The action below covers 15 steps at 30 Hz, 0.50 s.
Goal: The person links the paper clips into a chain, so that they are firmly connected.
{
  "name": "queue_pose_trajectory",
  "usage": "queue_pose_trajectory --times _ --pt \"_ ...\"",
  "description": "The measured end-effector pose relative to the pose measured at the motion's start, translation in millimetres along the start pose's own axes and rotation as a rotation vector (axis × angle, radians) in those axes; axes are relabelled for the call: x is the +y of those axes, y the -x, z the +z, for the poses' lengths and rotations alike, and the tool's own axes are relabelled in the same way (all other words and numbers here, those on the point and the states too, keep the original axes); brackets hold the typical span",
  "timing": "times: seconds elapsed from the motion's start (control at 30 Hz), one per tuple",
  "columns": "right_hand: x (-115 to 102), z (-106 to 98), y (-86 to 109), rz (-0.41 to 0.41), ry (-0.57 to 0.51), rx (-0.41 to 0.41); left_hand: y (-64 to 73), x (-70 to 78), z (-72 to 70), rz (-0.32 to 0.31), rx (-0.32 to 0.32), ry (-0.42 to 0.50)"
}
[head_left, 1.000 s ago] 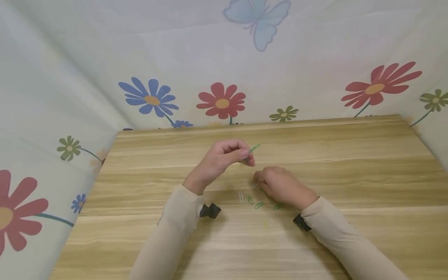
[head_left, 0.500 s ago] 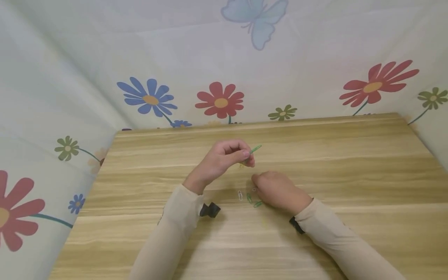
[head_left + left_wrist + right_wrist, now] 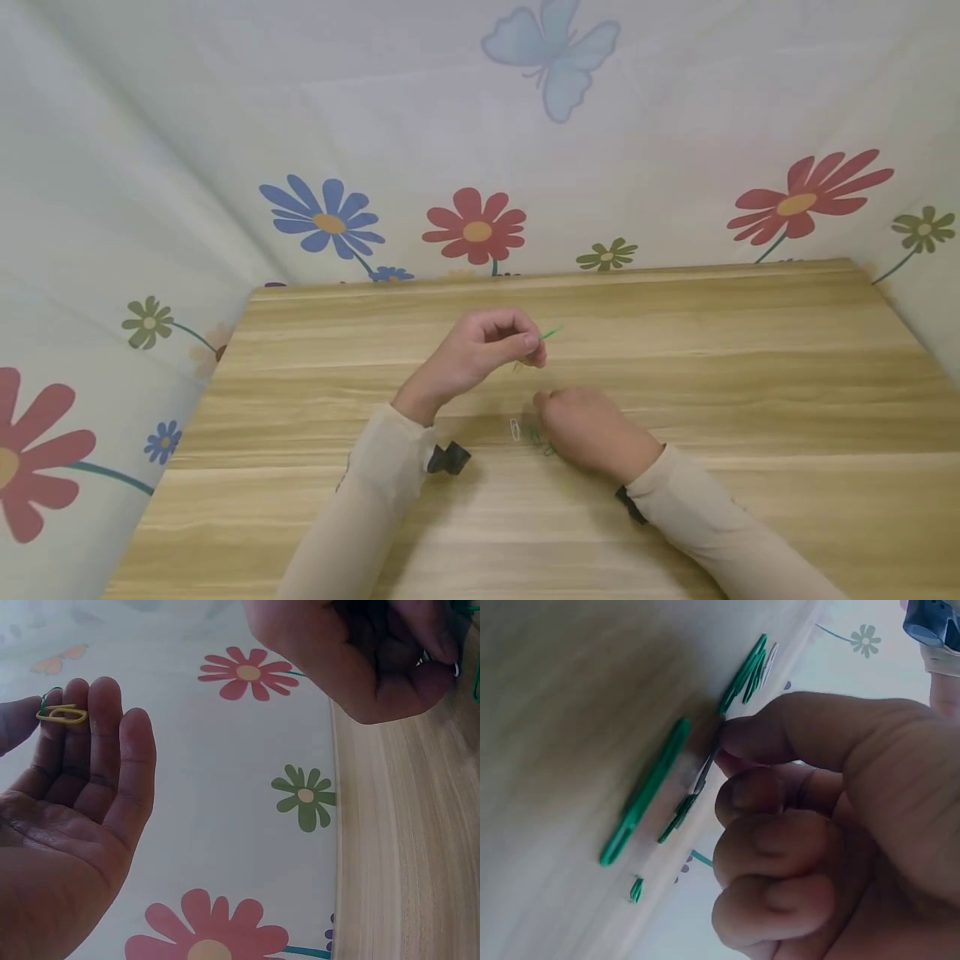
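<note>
Raised over the table, my left hand (image 3: 480,354) pinches a green paper clip (image 3: 551,332) between thumb and fingertips. A yellow paper clip (image 3: 64,715) hangs with it, lying against the fingers in the left wrist view. Low over the tabletop is my right hand (image 3: 596,433), its thumb and index finger pinching a white paper clip (image 3: 456,670), mostly hidden by the fingers. Beside that hand lie green paper clips (image 3: 534,435) and a loose white paper clip (image 3: 514,429). In the right wrist view, a larger-looking green paper clip (image 3: 645,793) lies nearest the camera.
The wooden table (image 3: 712,350) spans the front. A faint yellow paper clip (image 3: 567,486) lies on the near side of the right hand. Behind the table hangs a white cloth (image 3: 675,125) printed with flowers and a butterfly. Black camera mounts (image 3: 450,457) sit at the wrists.
My right hand has shifted slightly toward me and left, its fingers now covering the white paper clip and some green ones. My left hand stays nearly still, holding its clips.
</note>
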State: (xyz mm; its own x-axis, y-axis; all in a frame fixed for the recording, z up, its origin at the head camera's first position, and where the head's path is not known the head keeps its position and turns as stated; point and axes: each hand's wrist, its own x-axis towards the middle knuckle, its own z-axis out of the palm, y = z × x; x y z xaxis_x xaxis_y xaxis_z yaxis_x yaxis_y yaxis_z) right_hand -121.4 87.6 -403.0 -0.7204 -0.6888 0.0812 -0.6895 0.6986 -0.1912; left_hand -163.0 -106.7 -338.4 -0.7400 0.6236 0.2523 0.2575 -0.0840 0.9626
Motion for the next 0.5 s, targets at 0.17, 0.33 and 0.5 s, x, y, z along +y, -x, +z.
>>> queue_pose_trajectory --times 0.17,0.33,0.5 --pt "1 -1 1.1 0.048 -0.087 -0.040 -1.4 2.0 0.2 -0.003 -0.003 -0.041" --pt "5 2 1.0 0.022 -0.102 -0.018 -0.4 3.2 0.9 0.000 -0.003 -0.055" --pt "15 -6 0.4 -0.013 -0.165 0.081 0.7 4.7 1.2 0.002 0.008 -0.062"
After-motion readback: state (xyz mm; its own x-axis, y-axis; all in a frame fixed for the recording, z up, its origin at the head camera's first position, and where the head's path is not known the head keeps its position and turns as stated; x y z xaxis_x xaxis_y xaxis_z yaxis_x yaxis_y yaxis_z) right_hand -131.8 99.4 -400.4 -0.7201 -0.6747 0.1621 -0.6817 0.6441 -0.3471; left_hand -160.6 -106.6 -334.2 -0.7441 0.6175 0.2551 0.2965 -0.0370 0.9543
